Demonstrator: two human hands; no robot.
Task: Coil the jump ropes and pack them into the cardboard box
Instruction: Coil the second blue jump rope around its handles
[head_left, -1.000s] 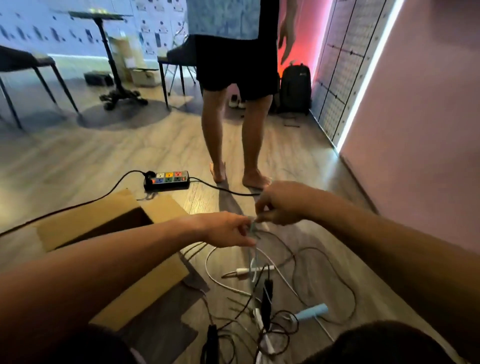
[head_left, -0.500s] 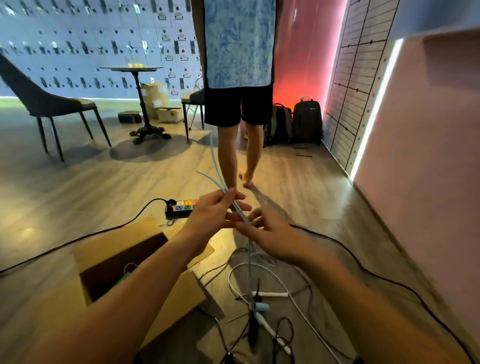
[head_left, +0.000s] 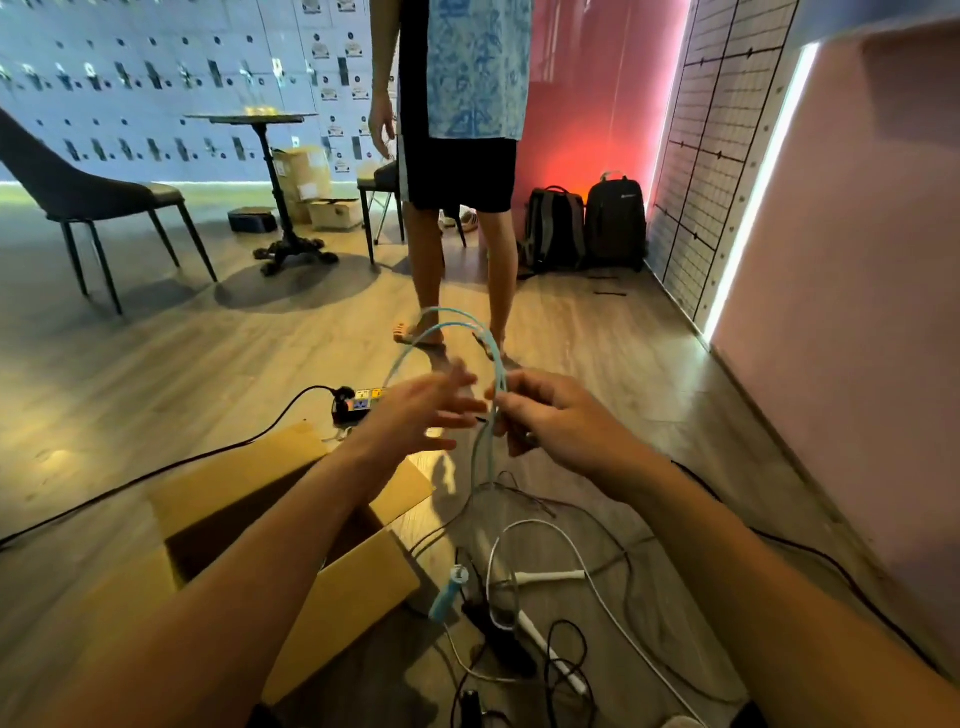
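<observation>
My right hand (head_left: 556, 415) pinches a light blue jump rope (head_left: 457, 325) whose cord arches up in two loops above my hands. My left hand (head_left: 421, 410) hovers just left of the cord with fingers spread, blurred, holding nothing. The rope's blue handle (head_left: 447, 597) hangs low over the floor. Below lie a white jump rope (head_left: 550, 577) and a black jump rope (head_left: 498, 639), tangled together. The open cardboard box (head_left: 337, 603) sits on the floor under my left forearm, its inside mostly hidden by the arm.
A person (head_left: 457, 171) stands barefoot just beyond my hands. A power strip (head_left: 358, 402) with a black cable lies left of them. A chair (head_left: 88, 202), a round table (head_left: 270, 171), boxes and two backpacks (head_left: 587, 223) stand farther back. A pink wall (head_left: 857, 312) closes the right side.
My left hand has let go of the blue cord and spread its fingers. The cord now arches in loops above my hands, and the right hand has shifted right while still holding it.
</observation>
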